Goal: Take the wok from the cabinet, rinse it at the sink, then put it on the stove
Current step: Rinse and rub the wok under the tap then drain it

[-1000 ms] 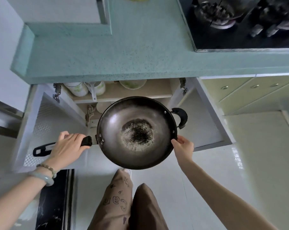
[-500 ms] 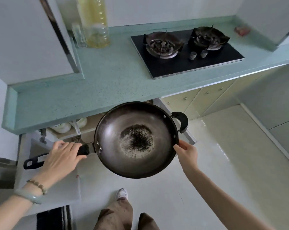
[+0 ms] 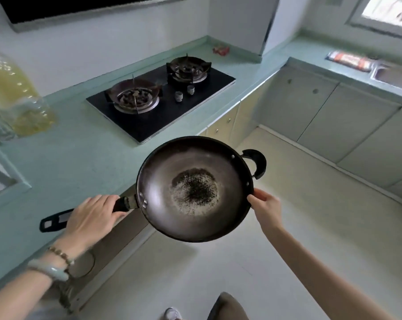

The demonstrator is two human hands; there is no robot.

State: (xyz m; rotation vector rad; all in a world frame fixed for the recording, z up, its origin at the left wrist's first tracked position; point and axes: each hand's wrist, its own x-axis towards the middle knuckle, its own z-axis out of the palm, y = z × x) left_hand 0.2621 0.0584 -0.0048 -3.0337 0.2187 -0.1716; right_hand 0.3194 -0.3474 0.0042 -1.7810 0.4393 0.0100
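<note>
A person holds a dark wok point(image 3: 195, 188) level in mid-air over the pale kitchen floor point(image 3: 310, 239), just off the edge of the green surface point(image 3: 68, 146). The left hand point(image 3: 91, 218) has its fingers point(image 3: 107, 203) wrapped round the long black handle point(image 3: 54, 221); the right hand point(image 3: 267, 206) grips the opposite rim, below the small loop handle point(image 3: 256, 162). A scorched patch marks the bottom of the pan. The two-burner stove point(image 3: 160, 100) lies beyond on the surface, a bottle of yellow oil point(image 3: 15, 100) at far left, and the sink point(image 3: 394, 76) across the room at upper right.
</note>
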